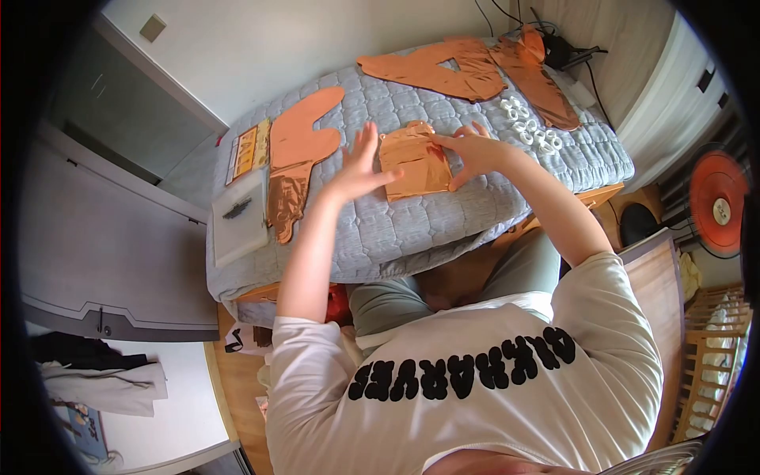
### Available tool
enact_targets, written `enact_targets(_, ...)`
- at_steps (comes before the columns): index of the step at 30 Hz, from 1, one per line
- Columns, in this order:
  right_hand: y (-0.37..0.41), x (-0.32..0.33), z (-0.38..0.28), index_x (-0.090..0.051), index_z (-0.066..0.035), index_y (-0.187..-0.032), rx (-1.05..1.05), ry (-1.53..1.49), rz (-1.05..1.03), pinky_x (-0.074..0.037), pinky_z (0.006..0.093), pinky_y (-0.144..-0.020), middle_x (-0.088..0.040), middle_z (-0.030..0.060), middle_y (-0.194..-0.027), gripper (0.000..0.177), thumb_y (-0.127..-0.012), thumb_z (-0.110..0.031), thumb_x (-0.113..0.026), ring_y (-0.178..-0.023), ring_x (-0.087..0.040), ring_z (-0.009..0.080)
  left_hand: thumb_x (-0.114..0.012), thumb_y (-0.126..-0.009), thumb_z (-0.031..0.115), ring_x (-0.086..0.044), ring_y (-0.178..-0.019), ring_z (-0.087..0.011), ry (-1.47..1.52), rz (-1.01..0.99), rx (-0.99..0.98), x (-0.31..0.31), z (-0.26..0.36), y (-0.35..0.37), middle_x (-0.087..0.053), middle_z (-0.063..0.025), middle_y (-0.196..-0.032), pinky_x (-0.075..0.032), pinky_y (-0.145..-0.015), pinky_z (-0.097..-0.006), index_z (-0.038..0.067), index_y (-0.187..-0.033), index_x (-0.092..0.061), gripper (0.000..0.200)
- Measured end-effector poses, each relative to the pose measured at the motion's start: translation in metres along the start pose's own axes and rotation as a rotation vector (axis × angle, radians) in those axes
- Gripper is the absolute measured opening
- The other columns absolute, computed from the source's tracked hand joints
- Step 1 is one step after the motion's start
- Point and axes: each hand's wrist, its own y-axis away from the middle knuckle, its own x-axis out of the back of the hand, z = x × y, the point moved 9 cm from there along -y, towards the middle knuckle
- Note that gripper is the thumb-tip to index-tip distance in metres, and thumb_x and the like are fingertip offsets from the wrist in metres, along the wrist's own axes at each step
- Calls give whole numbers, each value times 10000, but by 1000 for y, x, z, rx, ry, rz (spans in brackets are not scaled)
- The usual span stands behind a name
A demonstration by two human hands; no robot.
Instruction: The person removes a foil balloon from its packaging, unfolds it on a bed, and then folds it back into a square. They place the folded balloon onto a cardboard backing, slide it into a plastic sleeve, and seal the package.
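A folded copper-coloured foil balloon (417, 168) lies flat on the grey quilted bed cover in front of me. My left hand (360, 168) is at its left side, fingers spread and thumb pointing toward the foil. On the other side, my right hand (473, 152) has its fingers apart at the balloon's right edge; whether they press on it is hard to tell. Left of my left hand lies a larger flat foil balloon (299, 134) with a shiny crumpled lower end. Two more, an A-shaped foil balloon (431, 67) and a long foil balloon (546, 91), lie toward the back.
Several small white rolls (530, 125) sit at the right of the bed cover (467, 226). A printed card pack (250, 152) and a clear plastic bag (241, 218) lie at the left. Black cables (566, 54) are at the back right. A round orange appliance (719, 200) stands at far right.
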Motion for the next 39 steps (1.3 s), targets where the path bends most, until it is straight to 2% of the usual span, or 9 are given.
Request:
enact_targets(2,2,2,-2,-291,-161,-1609,-1,-35,-12,-49,575,-1247,-554,207,-1441,1257,-590,-540,-920,-1444,-366,348,-477,-885,815,28,-1584,-297,95,314,-242,9,44,16,14,-147,-1711,27,-1236,-600,161,-1647,0,1112)
enact_targets(5,1,4,-3,-314,-162,-1600,37,-100,-1,-77,547,-1247,-533,168,-1468,1243,-580,-511,-933,-1441,-361,340,-517,-857,820,-94,-1577,-336,-306,58,-311,-40,86,22,-138,-156,-1700,-93,-1246,-594,153,-1640,-176,1084)
enact_targets(15,16,-4,-14,-342,-160,-1589,184,-211,80,-157,500,-1221,-470,125,-1530,1232,-567,-515,-932,-1470,-310,327,-636,-889,652,-237,-1540,-367,-273,106,-339,-65,87,60,-305,-179,-1643,-221,-1226,-572,138,-1597,-316,932)
enact_targets(21,63,-16,-50,-375,-160,-1565,275,-153,142,-155,520,-1223,-469,111,-1510,1219,-539,-480,-950,-1430,-360,324,-684,-946,246,-419,-1446,-355,-268,246,-398,-70,93,96,-424,-228,-1553,-377,-1161,-518,21,-1525,-397,685)
enact_targets(26,81,-10,-66,-590,-145,-1382,249,12,427,-279,543,-1193,-644,94,-1270,713,-743,-302,-863,-1275,-537,261,-623,-978,180,-470,-1406,-360,9,189,-355,-44,98,106,-492,-211,-1507,-406,-1144,-492,25,-1448,-513,507)
enact_targets(28,96,11,-80,-720,-121,-1128,342,58,574,-401,505,-1090,-709,56,-1012,322,-827,-208,-793,-1080,-633,228,-614,-985,182,-474,-1405,-361,138,114,-304,-26,99,107,-501,-203,-1504,-408,-1142,-487,30,-1427,-542,473)
enact_targets(31,109,36,-88,-744,-108,-968,357,-152,584,-446,450,-969,-701,32,-869,159,-858,-219,-773,-927,-652,219,-607,-997,196,-565,-1298,-343,30,274,-472,29,118,116,-593,-178,-1387,-460,-1065,-439,18,-1279,-648,336)
enact_targets(35,126,70,-104,-741,-86,-905,304,-262,624,-446,406,-877,-688,46,-815,123,-895,-208,-751,-852,-640,234,-658,-989,240,-585,-803,-261,279,219,-479,69,110,104,-607,-118,-952,-469,-717,-371,-23,-902,-673,277)
enact_targets(39,97,52,-88,-629,-66,-1209,51,-670,386,-483,382,-797,-691,84,-808,316,-930,-185,-715,-786,-648,273,-663,-1007,325,-382,-640,-69,360,-66,-47,58,64,59,-420,41,-666,-343,-577,-285,51,-754,-476,418)
